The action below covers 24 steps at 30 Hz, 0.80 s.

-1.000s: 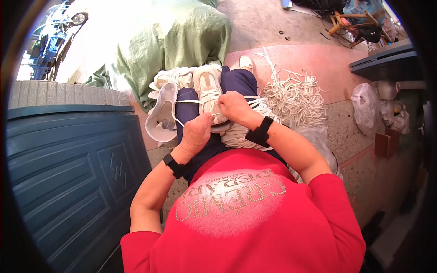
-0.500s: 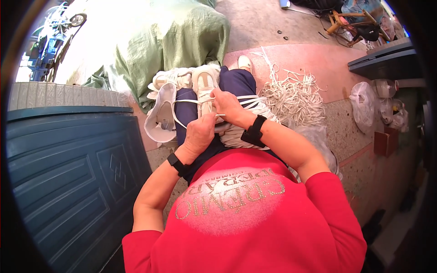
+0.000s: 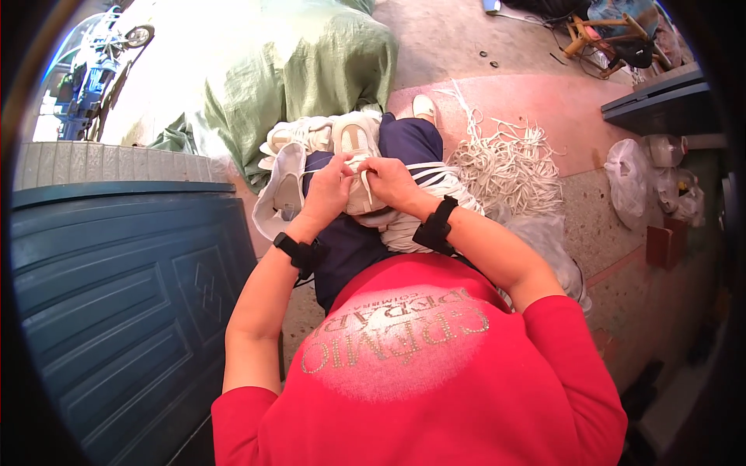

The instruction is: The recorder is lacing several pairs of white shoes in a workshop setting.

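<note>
Shirt cloth, red, fills the near middle, with a dark blue panelled door to its left. Past it, bare forearms reach away, each wearing a black wristband. Dark trousers cover the lap, and over them lies a cream shoe, lengthwise away from the body, both hands at its lacing. The left hand is bent, thumb and forefinger drawn near each other at the shoe's left side; whether it grips anything I cannot tell. The right hand has its thumb and finger pinched narrow on a white lace. More white laces are draped over the right thigh. Left of the lap sits an open pale shoe upper, and just beyond it other pale shoes. To the right, a tangled heap of white laces lies on the floor, with a whitish plastic bag farther right. Farther off, a green sheet drapes something bulky; at far right stands a wooden frame, at far left a blue vehicle.
</note>
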Each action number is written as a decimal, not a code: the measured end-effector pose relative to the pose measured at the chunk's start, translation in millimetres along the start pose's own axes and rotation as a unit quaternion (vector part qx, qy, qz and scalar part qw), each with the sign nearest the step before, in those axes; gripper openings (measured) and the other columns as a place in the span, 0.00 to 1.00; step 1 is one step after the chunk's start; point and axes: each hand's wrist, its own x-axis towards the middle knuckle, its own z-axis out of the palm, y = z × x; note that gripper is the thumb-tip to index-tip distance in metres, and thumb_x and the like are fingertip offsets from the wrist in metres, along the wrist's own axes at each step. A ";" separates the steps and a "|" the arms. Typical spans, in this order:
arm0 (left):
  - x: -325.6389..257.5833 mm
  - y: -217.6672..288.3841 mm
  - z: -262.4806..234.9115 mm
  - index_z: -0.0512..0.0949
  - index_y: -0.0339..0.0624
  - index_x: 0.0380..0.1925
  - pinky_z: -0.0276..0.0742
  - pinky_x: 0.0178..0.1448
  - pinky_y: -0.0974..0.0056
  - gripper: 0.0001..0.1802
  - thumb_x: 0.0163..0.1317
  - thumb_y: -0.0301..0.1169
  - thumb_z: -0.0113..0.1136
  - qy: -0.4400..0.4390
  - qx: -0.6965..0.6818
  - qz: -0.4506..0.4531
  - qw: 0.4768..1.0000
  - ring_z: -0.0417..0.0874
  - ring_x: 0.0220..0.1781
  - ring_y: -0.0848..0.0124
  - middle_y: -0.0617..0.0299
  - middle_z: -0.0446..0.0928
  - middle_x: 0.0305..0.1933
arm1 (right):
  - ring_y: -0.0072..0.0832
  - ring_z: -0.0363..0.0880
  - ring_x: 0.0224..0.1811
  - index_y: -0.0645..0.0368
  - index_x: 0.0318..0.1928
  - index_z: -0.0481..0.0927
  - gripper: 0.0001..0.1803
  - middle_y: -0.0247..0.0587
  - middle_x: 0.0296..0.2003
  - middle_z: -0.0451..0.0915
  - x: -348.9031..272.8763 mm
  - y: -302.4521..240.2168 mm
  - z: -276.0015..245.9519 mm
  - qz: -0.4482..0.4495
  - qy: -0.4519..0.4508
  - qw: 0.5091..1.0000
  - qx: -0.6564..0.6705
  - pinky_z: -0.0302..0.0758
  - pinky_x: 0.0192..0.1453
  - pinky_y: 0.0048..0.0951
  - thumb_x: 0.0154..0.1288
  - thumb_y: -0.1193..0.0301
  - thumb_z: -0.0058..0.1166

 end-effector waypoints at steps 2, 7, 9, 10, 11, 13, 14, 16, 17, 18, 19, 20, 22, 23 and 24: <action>5.4 -1.8 -0.2 0.68 0.36 0.46 0.73 0.37 0.62 0.22 0.48 0.20 0.56 -0.027 -0.004 -0.009 1.000 0.78 0.33 0.56 0.53 0.76 0.29 | 0.47 0.77 0.34 0.60 0.32 0.79 0.09 0.54 0.28 0.77 -1.1 5.0 1.1 -0.008 0.005 1.000 0.014 0.73 0.40 0.40 0.55 0.73 0.45; 24.1 -2.9 -8.2 0.68 0.36 0.46 0.72 0.39 0.57 0.21 0.48 0.21 0.55 -0.122 0.058 0.013 0.991 0.77 0.34 0.53 0.51 0.75 0.29 | 0.42 0.78 0.31 0.61 0.34 0.79 0.09 0.53 0.27 0.77 0.7 6.4 -4.5 -0.019 -0.010 0.999 0.026 0.72 0.36 0.34 0.56 0.76 0.45; 23.8 -5.8 -14.0 0.68 0.36 0.46 0.72 0.40 0.55 0.21 0.48 0.21 0.53 -0.166 0.082 0.002 0.983 0.76 0.37 0.52 0.49 0.75 0.30 | 0.33 0.77 0.28 0.63 0.33 0.79 0.08 0.46 0.25 0.78 5.2 7.6 -9.0 0.018 -0.016 0.998 0.060 0.72 0.35 0.29 0.58 0.74 0.46; 19.0 -11.3 -21.8 0.68 0.37 0.46 0.72 0.41 0.56 0.21 0.48 0.20 0.52 -0.137 0.182 0.065 0.972 0.76 0.39 0.53 0.49 0.74 0.33 | 0.30 0.76 0.27 0.63 0.33 0.80 0.08 0.41 0.25 0.79 7.7 12.6 -16.9 0.029 0.025 0.993 0.111 0.72 0.35 0.26 0.59 0.74 0.47; 13.5 -18.1 -31.5 0.67 0.38 0.46 0.72 0.42 0.57 0.21 0.48 0.19 0.51 -0.106 0.280 0.126 0.946 0.75 0.41 0.54 0.49 0.72 0.36 | 0.26 0.75 0.27 0.63 0.33 0.80 0.09 0.37 0.25 0.79 9.6 19.9 -30.1 0.040 0.065 0.984 0.161 0.72 0.35 0.24 0.60 0.73 0.47; 8.8 -22.3 -78.3 0.70 0.36 0.38 0.72 0.45 0.56 0.13 0.49 0.20 0.48 -0.113 0.412 0.040 0.903 0.73 0.44 0.53 0.48 0.70 0.36 | 0.26 0.77 0.31 0.63 0.28 0.78 0.08 0.39 0.27 0.79 9.4 17.2 -96.7 0.193 0.240 0.835 0.456 0.73 0.36 0.22 0.58 0.77 0.44; 1.7 -28.0 -106.9 0.72 0.38 0.29 0.75 0.42 0.56 0.06 0.48 0.21 0.49 -0.085 0.463 -0.023 0.882 0.74 0.40 0.54 0.51 0.71 0.33 | 0.25 0.76 0.30 0.64 0.30 0.77 0.07 0.44 0.30 0.78 2.2 49.0 -142.1 0.158 0.307 0.806 0.481 0.73 0.34 0.22 0.59 0.77 0.45; -33.0 -80.0 -177.8 0.70 0.37 0.28 0.74 0.42 0.54 0.04 0.51 0.22 0.47 -0.001 0.533 -0.072 0.843 0.73 0.40 0.52 0.49 0.71 0.34 | 0.22 0.66 0.20 0.57 0.24 0.69 0.08 0.34 0.21 0.69 -27.6 107.5 -245.5 0.126 0.438 0.684 0.569 0.68 0.27 0.21 0.58 0.79 0.39; -53.2 -101.2 -216.6 0.70 0.36 0.27 0.72 0.42 0.52 0.04 0.52 0.23 0.46 0.042 0.564 -0.123 0.815 0.73 0.40 0.50 0.48 0.70 0.34 | 0.21 0.56 0.15 0.53 0.22 0.62 0.10 0.29 0.17 0.59 -57.4 133.7 -294.4 0.101 0.426 0.692 0.574 0.61 0.20 0.20 0.60 0.78 0.36; -80.0 -119.8 -259.1 0.70 0.36 0.29 0.70 0.43 0.51 0.05 0.54 0.24 0.45 0.108 0.554 -0.182 0.805 0.72 0.40 0.49 0.47 0.71 0.34 | 0.18 0.51 0.13 0.51 0.23 0.60 0.10 0.27 0.17 0.57 -80.9 143.0 -328.9 0.141 0.479 0.641 0.583 0.54 0.15 0.19 0.62 0.77 0.36; -122.6 -152.3 -316.2 0.72 0.36 0.33 0.69 0.43 0.50 0.08 0.57 0.27 0.45 0.162 0.506 -0.149 0.834 0.72 0.37 0.47 0.46 0.72 0.34 | 0.17 0.51 0.13 0.52 0.25 0.61 0.09 0.27 0.17 0.57 -97.6 148.2 -348.8 0.151 0.471 0.665 0.560 0.52 0.14 0.19 0.63 0.76 0.37; -160.5 -168.7 -358.7 0.73 0.39 0.38 0.72 0.34 0.59 0.10 0.60 0.32 0.47 0.238 0.478 -0.183 0.826 0.75 0.32 0.58 0.53 0.75 0.34 | 0.17 0.50 0.13 0.52 0.27 0.62 0.07 0.27 0.17 0.57 -104.8 150.6 -357.0 0.160 0.463 0.687 0.536 0.50 0.13 0.18 0.64 0.76 0.37; -149.5 -128.6 -350.4 0.74 0.42 0.41 0.68 0.26 0.71 0.12 0.60 0.34 0.49 0.371 0.140 -0.379 0.836 0.75 0.28 0.74 0.64 0.76 0.33 | 0.16 0.50 0.13 0.53 0.29 0.63 0.06 0.26 0.17 0.57 -110.1 126.6 -342.7 0.195 0.487 0.699 0.486 0.49 0.13 0.18 0.65 0.74 0.37; -153.5 -120.9 -341.1 0.74 0.42 0.41 0.68 0.26 0.71 0.12 0.60 0.34 0.49 0.377 0.143 -0.382 0.832 0.75 0.28 0.74 0.64 0.76 0.33 | 0.15 0.50 0.13 0.54 0.31 0.64 0.06 0.26 0.17 0.57 -100.2 115.9 -330.1 0.226 0.491 0.709 0.452 0.48 0.13 0.17 0.67 0.73 0.36; -152.5 -119.7 -331.5 0.74 0.43 0.41 0.66 0.25 0.75 0.12 0.59 0.33 0.51 0.368 0.099 -0.371 0.847 0.73 0.28 0.79 0.67 0.75 0.33 | 0.15 0.50 0.13 0.54 0.31 0.64 0.06 0.26 0.17 0.57 -91.8 117.3 -320.4 0.226 0.487 0.711 0.455 0.48 0.13 0.17 0.67 0.73 0.36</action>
